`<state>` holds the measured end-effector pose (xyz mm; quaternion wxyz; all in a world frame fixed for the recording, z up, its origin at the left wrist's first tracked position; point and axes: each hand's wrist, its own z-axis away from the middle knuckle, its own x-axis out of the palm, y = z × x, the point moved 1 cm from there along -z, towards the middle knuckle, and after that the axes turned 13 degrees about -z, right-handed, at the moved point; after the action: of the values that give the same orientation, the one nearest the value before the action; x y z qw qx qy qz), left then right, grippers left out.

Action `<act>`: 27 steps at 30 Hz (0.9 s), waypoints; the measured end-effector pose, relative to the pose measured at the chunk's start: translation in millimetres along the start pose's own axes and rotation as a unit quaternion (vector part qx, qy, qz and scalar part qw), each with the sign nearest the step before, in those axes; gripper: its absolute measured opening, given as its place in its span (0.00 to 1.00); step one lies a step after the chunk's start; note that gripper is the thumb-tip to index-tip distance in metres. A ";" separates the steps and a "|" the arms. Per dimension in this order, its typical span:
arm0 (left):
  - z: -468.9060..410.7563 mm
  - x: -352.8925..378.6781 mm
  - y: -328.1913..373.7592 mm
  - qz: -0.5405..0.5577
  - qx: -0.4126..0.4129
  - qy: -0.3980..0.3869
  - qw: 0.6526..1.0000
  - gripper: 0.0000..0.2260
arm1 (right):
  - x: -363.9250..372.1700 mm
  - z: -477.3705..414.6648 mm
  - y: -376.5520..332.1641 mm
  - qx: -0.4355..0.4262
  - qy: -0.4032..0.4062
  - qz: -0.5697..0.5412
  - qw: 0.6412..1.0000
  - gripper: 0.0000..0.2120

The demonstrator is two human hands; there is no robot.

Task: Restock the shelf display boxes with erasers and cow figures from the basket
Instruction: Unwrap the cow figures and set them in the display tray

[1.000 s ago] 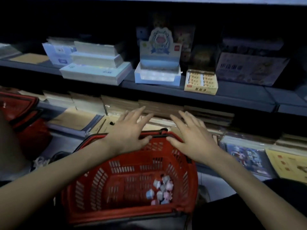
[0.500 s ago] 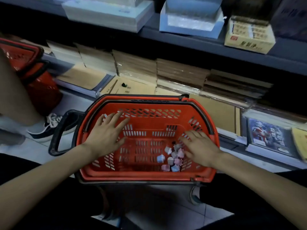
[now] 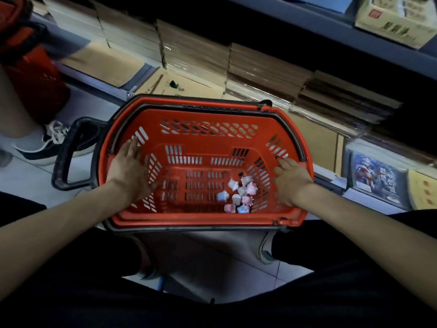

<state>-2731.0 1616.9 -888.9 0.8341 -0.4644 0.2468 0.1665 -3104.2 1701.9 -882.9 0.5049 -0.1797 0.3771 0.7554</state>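
figures point(image 3: 239, 194) in basket point(image 3: 208, 222) btm right, shelf point(image 3: 272, 74) behind

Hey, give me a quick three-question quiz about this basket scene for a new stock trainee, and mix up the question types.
1. True or false: the left hand and the right hand hold nothing.
2. The small pastel pieces lie on the floor of the basket nearer to: A) the left hand, B) the right hand, C) neither, they sit dead centre.
3. Fill in: the basket is coloured ____.

Key: 1 true; 2 B; 3 red.
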 end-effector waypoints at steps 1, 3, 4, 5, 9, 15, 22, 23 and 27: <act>-1.3 0.0 -0.6 -0.001 -0.004 -0.002 1.000 0.45 | -1.2 -2.0 -0.2 0.003 0.000 0.007 1.000 0.37; -3.5 0.3 -1.5 0.000 -0.011 -0.003 1.000 0.46 | -5.5 -3.0 -2.8 0.001 0.016 0.015 1.000 0.34; -4.0 -0.4 -1.6 0.004 -0.013 -0.003 1.000 0.46 | -8.1 -2.8 -5.3 -0.007 0.032 0.015 0.999 0.30; -4.2 -1.7 -1.1 0.013 -0.012 -0.002 1.000 0.46 | -10.4 -3.2 -8.0 -0.019 0.055 0.014 0.998 0.26; -5.8 -12.3 1.3 0.068 0.002 0.041 0.997 0.43 | -20.5 -27.0 -21.6 -0.080 0.103 -0.040 0.991 0.18; -10.8 -14.6 6.2 0.120 0.044 0.097 0.987 0.34 | -9.6 -110.5 -61.2 -0.134 -0.013 -0.197 0.971 0.30; -14.7 -6.2 12.0 0.161 0.068 0.125 0.977 0.33 | 29.4 -164.6 -77.8 -0.176 -0.053 -0.098 0.978 0.42; -14.2 -6.0 12.1 0.164 0.072 0.124 0.976 0.33 | 32.1 -168.7 -78.8 -0.190 -0.048 -0.087 0.977 0.41; -12.7 -4.9 11.7 0.173 0.079 0.109 0.976 0.32 | 36.0 -179.2 -77.4 -0.220 -0.043 -0.054 0.973 0.40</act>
<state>-2744.3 1611.8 -899.8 0.7947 -0.3629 0.4254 0.2363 -3069.5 1605.8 -1053.1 0.5092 -0.2738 0.1690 0.7982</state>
